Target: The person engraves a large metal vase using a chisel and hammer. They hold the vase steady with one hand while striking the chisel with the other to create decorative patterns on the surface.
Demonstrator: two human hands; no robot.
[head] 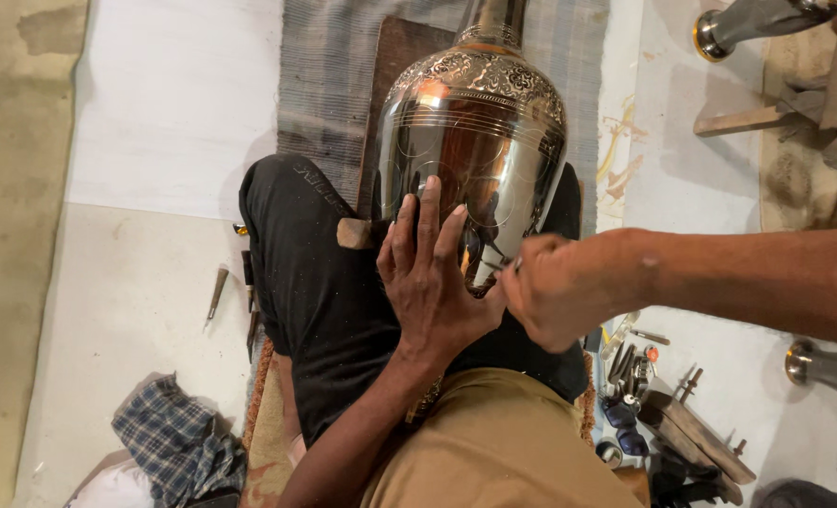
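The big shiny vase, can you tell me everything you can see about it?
The vase looks like polished metal, mirror-bright, with a round belly and a narrow neck pointing away. Engraved leafy bands ring its shoulder, and thin lines and circles mark its body. It lies tilted across the person's lap over a dark board. The left hand presses flat on it; the right hand touches its lower part with a thin tool.

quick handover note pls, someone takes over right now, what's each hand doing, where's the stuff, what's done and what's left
Left hand: flat on the shiny metal vase, bracing it on the lap over the black trousers.
Right hand: fingers closed around a thin engraving tool, tip at the vase's lower body.
Things: spare chisels on the floor to the left, more tools to the right.
Done: patterned bands around the shoulder.
Left: the smooth lower body bears only faint circle lines.
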